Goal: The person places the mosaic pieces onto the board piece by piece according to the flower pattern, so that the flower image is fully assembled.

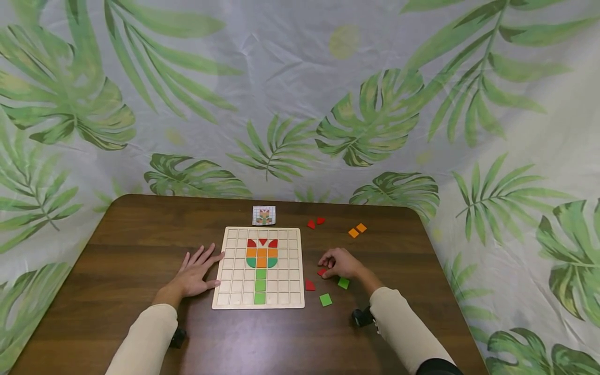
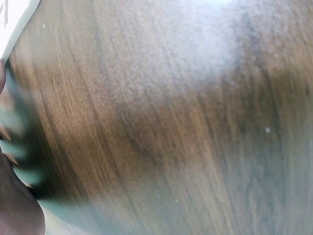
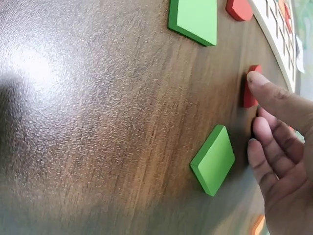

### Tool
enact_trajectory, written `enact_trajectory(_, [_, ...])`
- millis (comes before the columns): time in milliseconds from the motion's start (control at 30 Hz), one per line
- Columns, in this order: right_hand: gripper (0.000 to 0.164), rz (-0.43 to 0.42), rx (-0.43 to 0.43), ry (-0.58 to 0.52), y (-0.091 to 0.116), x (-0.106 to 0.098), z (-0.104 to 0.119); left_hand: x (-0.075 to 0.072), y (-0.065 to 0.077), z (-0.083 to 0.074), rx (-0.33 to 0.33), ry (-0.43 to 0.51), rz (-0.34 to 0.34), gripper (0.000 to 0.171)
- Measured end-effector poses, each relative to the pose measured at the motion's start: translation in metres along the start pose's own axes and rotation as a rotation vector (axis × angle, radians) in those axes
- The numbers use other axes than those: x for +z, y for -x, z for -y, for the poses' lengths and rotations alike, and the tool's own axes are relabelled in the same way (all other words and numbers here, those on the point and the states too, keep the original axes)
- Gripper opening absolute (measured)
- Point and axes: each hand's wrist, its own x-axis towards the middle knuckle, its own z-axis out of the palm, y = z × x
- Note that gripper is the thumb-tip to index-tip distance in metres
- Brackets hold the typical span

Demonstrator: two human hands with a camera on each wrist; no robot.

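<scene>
In the lower middle of the head frame, a pale board (image 1: 284, 287) with little squares is lying on a brown table (image 1: 140, 234). A flower (image 1: 261, 253) of red, orange and green pieces is sitting in it. The left hand (image 1: 194, 276) is resting at the board's left edge, its fingers spreading apart, its thumb and pointing finger touching the rim.

Right of the board, the right hand (image 1: 342, 263) is curling its thumb and fingers around a red piece (image 3: 249, 98) on the table. A curved red bit (image 1: 310, 285) is lying just beside the board's right edge. Two green squares (image 1: 325, 300) are lying near the right hand.

Higher up, two small red shapes (image 1: 311, 224) and two orange squares (image 1: 353, 233) are lying right of the middle. A picture card (image 1: 264, 215) is lying just above the board. A leafy cloth (image 1: 281, 67) is filling the top.
</scene>
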Motion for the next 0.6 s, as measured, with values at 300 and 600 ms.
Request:
enact_trajectory(300, [0.015, -0.012, -0.013, 0.047, -0.0008, 0.0023, -0.0028, 0.0018, -0.0002, 0.0017, -0.001, 0.001, -0.001, 0.073])
enact_trajectory(600, [0.017, -0.032, -0.015, 0.043, -0.0001, 0.0035, -0.0048, 0.0012, -0.0005, 0.0013, -0.005, 0.001, 0.010, 0.073])
